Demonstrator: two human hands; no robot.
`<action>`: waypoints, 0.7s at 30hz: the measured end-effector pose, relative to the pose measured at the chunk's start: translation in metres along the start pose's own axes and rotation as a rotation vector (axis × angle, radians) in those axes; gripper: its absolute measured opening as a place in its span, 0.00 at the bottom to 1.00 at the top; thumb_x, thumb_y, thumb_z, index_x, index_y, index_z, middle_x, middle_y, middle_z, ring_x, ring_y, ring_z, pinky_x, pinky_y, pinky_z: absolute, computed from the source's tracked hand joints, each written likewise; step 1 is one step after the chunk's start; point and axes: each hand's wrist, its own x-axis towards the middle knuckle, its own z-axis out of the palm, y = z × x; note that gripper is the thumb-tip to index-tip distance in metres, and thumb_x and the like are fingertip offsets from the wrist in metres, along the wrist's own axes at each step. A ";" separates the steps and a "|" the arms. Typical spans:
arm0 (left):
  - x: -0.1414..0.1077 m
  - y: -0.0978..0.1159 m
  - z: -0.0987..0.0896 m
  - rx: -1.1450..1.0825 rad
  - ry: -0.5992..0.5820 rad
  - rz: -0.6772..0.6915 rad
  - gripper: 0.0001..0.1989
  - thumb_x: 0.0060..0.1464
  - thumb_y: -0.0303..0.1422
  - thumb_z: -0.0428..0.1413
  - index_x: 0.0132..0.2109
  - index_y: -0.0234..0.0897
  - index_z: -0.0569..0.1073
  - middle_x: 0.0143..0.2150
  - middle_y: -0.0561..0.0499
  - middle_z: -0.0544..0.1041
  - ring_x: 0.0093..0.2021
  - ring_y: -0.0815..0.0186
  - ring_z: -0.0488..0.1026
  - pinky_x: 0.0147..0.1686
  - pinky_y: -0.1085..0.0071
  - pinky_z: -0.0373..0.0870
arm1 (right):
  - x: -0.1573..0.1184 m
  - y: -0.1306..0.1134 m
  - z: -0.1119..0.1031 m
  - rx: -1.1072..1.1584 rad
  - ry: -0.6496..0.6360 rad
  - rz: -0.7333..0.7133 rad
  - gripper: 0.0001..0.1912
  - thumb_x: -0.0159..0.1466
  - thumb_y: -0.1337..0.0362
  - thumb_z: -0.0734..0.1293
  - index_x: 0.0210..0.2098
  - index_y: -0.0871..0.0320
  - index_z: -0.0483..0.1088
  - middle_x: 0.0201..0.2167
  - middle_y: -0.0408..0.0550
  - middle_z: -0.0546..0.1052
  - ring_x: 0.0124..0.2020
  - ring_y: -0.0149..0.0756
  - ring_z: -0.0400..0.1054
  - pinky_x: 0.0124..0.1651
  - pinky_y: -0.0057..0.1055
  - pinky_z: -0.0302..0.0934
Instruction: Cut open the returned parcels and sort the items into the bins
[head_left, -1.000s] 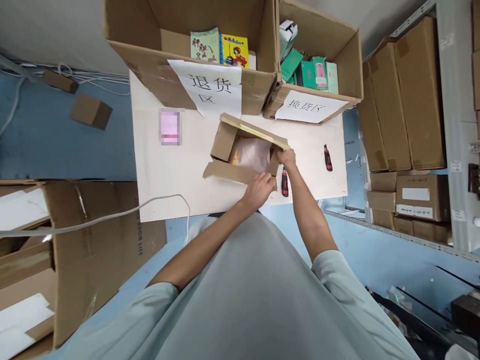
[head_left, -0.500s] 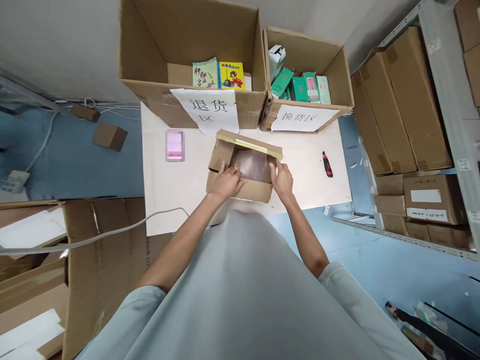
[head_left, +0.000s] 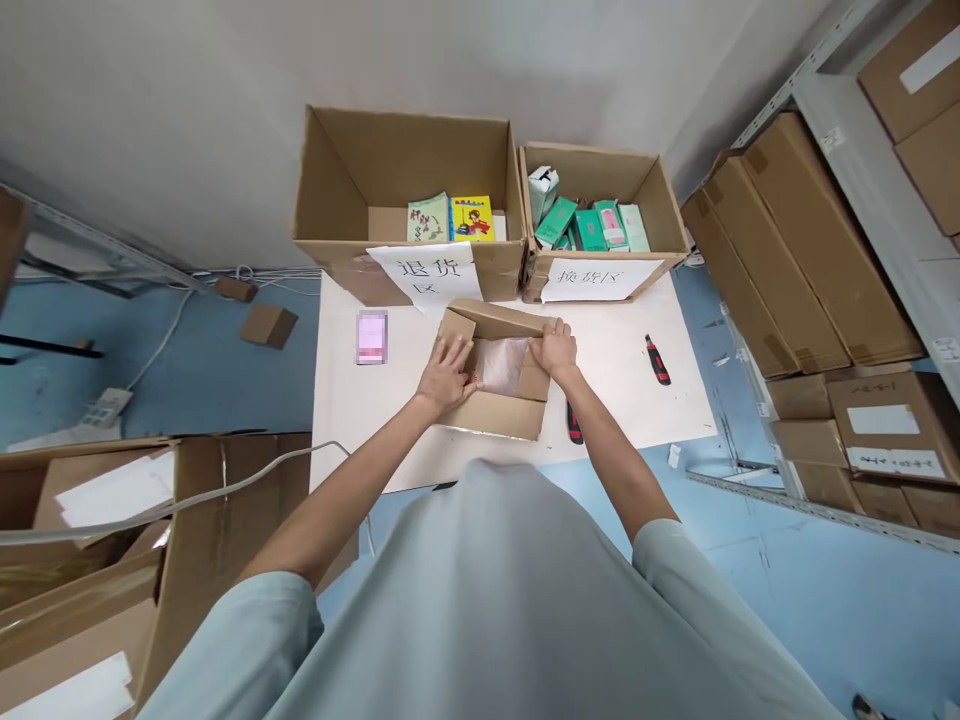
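Observation:
A small cardboard box (head_left: 495, 416) lies with its flaps opened on the white table. Inside it sits something wrapped in clear, pinkish plastic (head_left: 502, 364); its contents cannot be made out. My left hand (head_left: 444, 378) rests with spread fingers on the left flap, the thumb reaching over the box's opening. At the far right corner, my right hand (head_left: 556, 350) has its fingers bent around the box's edge. Just below that hand, a red and black utility knife (head_left: 574, 424) lies partly covered by my forearm.
Two large cartons with paper signs stand behind: the left one (head_left: 345, 268) holds booklets, the right one (head_left: 660, 272) green packets. A phone-like blurred item (head_left: 371, 337) lies left, another red-black knife (head_left: 657, 360) right. A cable (head_left: 247, 476) crosses at left; shelving (head_left: 825, 130) stands right.
The far flap with yellow tape has been folded back, exposing more of the wrapped contents. My right hand moved up to the far corner. A second knife now shows. The view has tilted up.

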 end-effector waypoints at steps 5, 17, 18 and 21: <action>-0.032 0.006 -0.024 -0.072 0.177 -0.057 0.14 0.72 0.34 0.57 0.54 0.38 0.87 0.86 0.39 0.62 0.88 0.41 0.50 0.85 0.36 0.47 | 0.009 -0.002 -0.003 -0.083 -0.002 -0.140 0.30 0.85 0.59 0.55 0.68 0.76 0.75 0.74 0.78 0.71 0.76 0.62 0.63 0.78 0.50 0.57; -0.055 -0.048 -0.020 -1.116 0.571 -0.982 0.33 0.49 0.24 0.59 0.64 0.31 0.82 0.54 0.40 0.87 0.48 0.55 0.85 0.62 0.53 0.83 | 0.015 -0.002 -0.008 -0.124 -0.096 -0.273 0.24 0.86 0.63 0.51 0.67 0.60 0.75 0.63 0.62 0.82 0.61 0.48 0.77 0.64 0.39 0.64; -0.061 -0.049 -0.013 -1.229 0.580 -1.020 0.33 0.48 0.24 0.60 0.63 0.29 0.82 0.51 0.41 0.87 0.46 0.57 0.85 0.60 0.55 0.84 | 0.015 -0.004 -0.009 -0.127 -0.097 -0.291 0.24 0.86 0.63 0.52 0.66 0.60 0.75 0.63 0.62 0.82 0.62 0.49 0.77 0.64 0.39 0.64; -0.080 -0.047 0.005 -1.345 0.559 -1.058 0.29 0.48 0.27 0.64 0.59 0.28 0.82 0.45 0.42 0.86 0.45 0.59 0.84 0.57 0.57 0.85 | 0.015 -0.012 -0.012 -0.135 -0.087 -0.342 0.24 0.86 0.63 0.53 0.66 0.60 0.78 0.63 0.61 0.83 0.63 0.51 0.75 0.67 0.42 0.64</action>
